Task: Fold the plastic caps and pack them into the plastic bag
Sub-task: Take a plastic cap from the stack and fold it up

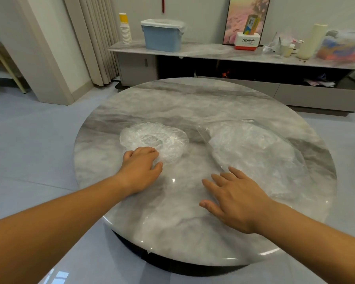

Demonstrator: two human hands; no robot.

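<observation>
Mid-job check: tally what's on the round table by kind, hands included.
Loose plastic cap: 1 (single or stacked, cannot tell)
Plastic bag: 1, clear, contents unclear
Hands: 2, left hand gripping the cap's near edge, right hand open by the bag's near corner
Total: 4

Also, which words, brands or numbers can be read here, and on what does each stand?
"Panasonic": on the white and red box on the grey marble sideboard.
Small line under it: too blurred to read.
Print on the yellow and green carton by that box: blurred.
The white label on the clear plastic bag: too small to read.
</observation>
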